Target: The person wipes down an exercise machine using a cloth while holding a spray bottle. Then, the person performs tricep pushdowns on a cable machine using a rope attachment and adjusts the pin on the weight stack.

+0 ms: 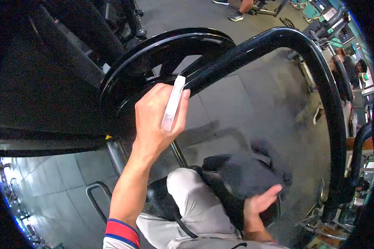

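The slim white stick-like object (173,103) looks like smooth plastic. The curved black tubular bar (335,124) and the round black wheel (187,47) look glossy; the grey tiled floor (224,99) is matt, the light-grey trousers (201,207) creased, matt cloth.

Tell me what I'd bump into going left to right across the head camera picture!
Bent metal bar → red cuff → left hand, holding a white plastic thing → shoe near the top → right hand.
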`<state>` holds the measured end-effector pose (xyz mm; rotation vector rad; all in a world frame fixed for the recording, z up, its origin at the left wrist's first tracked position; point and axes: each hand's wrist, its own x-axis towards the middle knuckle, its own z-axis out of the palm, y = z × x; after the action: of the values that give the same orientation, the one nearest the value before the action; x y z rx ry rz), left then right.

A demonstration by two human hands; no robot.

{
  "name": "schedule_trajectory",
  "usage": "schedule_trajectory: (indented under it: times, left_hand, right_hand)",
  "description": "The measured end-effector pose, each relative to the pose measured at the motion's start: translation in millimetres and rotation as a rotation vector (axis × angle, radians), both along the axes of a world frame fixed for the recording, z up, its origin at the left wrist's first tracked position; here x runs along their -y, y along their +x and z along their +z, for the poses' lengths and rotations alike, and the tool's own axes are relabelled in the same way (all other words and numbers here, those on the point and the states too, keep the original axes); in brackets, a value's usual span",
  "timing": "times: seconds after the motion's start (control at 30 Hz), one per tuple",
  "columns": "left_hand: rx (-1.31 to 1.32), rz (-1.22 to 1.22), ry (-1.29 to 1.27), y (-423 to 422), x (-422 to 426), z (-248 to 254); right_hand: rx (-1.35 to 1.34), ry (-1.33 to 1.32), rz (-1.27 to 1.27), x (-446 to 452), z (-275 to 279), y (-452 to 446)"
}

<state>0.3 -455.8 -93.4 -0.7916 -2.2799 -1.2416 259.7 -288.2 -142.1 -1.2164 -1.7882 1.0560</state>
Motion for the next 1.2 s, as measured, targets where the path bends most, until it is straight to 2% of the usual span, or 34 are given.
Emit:
schedule_trajectory:
  times: [0.07,0.1,0.17,0.23,0.3,0.37,0.4,0.47,0.53,0.57,0.6,0.63,0.67,0.73,0.8,0.83,0.87,0.9,1.0,1.07,1.13,1.17,1.2]
  left_hand:
    - [-0.064,0.022,-0.022,2,3,9]
    - [-0.096,0.033,-0.034,3,5,13]
    - [-0.095,0.083,-0.107,2,11,19]
    - [-0.096,0.137,-0.195,0,21,22]
    - [-0.106,0.149,-0.231,3,35,16]
    - [-0.132,0.171,-0.244,11,54,2]
    - [-0.146,0.207,-0.392,15,68,-12]
    - [-0.159,0.228,-0.496,31,102,-56]
    - [0.086,0.247,-0.405,66,127,-86]
    - [0.196,0.266,-0.454,87,137,-98]
    - [0.191,0.298,-0.471,112,146,-109]
    - [0.342,0.329,-0.488,138,150,-111]
    - [0.353,0.34,-0.419,164,155,-118]
    - [0.419,0.448,-0.351,215,170,-133]
    - [0.539,0.494,-0.297,252,173,-131]
    - [0.517,0.515,-0.273,261,163,-122]
    - [0.603,0.524,-0.251,270,162,-120]
    - [0.676,0.531,-0.227,284,162,-125]
    - [0.776,0.548,-0.221,299,162,-123]
    - [0.764,0.625,-0.186,310,167,-122]
    - [0.798,0.682,-0.123,323,169,-123]
    - [0.744,0.664,-0.12,324,168,-123]
    - [0.681,0.684,-0.152,325,169,-126]
  right_hand:
    - [-0.393,-0.133,0.022,19,-15,-52]
    - [-0.509,-0.278,-0.005,27,-13,-80]
    - [-0.736,-0.622,-0.303,46,14,-147]
    - [-0.811,-0.554,-0.13,56,9,-165]
    - [-0.792,-0.583,-0.114,65,9,-174]
    - [-0.894,-0.615,-0.022,62,13,-176]
    - [-0.957,-0.63,0.014,59,17,-176]
    - [-1.198,-0.694,0.233,64,25,-181]
    - [-1.483,-0.791,0.528,79,31,-194]
    - [-1.659,-0.825,0.707,84,32,-205]
    - [-1.156,-0.071,0.687,82,15,-229]
    - [-0.551,0.589,0.585,78,-3,-259]
    - [-0.55,0.202,0.762,83,7,-285]
    - [-0.532,0.074,0.726,126,-1,-338]
    - [-0.562,0.337,0.511,162,-3,-341]
    - [-0.52,0.347,0.648,180,2,-315]
    - [-0.476,0.353,0.786,199,7,-289]
    - [-0.337,0.361,1.069,222,-13,-264]
    - [-0.37,0.346,1.222,251,-40,-264]
    - [-0.401,0.458,0.865,219,-13,-284]
    - [-0.543,0.379,0.565,155,28,-315]
    - [-0.426,0.019,1.01,101,37,-333]
    - [-0.401,-0.026,1.041,90,36,-335]
